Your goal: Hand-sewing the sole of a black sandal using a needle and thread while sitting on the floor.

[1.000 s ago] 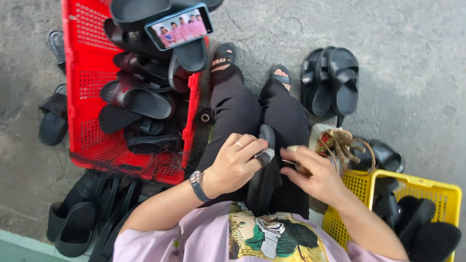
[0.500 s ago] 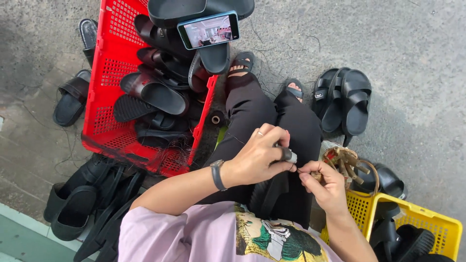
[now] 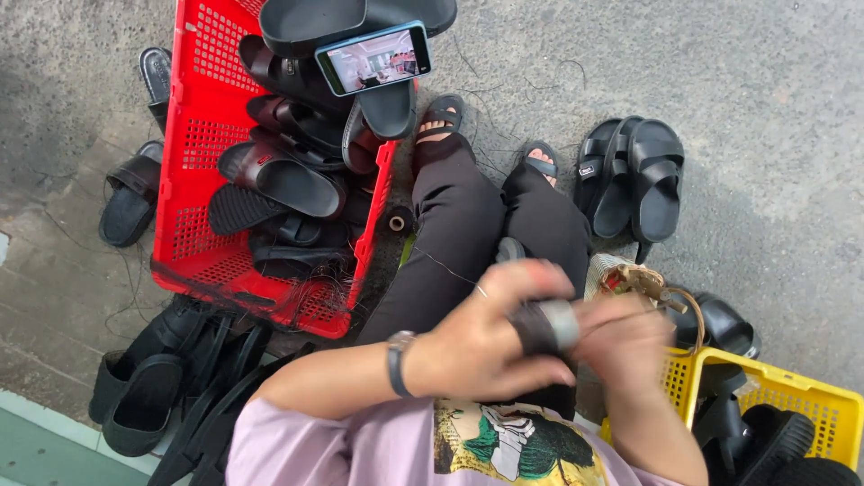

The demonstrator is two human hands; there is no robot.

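Observation:
I sit on the ground with a black sandal (image 3: 509, 249) lying along my lap, mostly hidden under my hands. My left hand (image 3: 486, 346), with a watch on its wrist, is closed over the sandal's middle; a black strap and a small grey piece (image 3: 562, 324) show at its fingers. My right hand (image 3: 621, 342) is blurred by motion, fingers curled, right against the left hand's fingertips. What it holds is not clear. A thin thread (image 3: 450, 270) runs across my left thigh.
A red crate (image 3: 193, 180) of black sandals stands at my left, with a phone (image 3: 373, 58) propped on top. Loose sandals lie by the crate (image 3: 135, 189), below it (image 3: 144, 405) and at the right (image 3: 634, 175). A yellow basket (image 3: 810, 405) with sandals is at lower right, beside a tangle of cord (image 3: 639, 281).
The view has dropped closer over my lap. Both hands have come together over the sandal; the right hand has moved up against the left and is now blurred.

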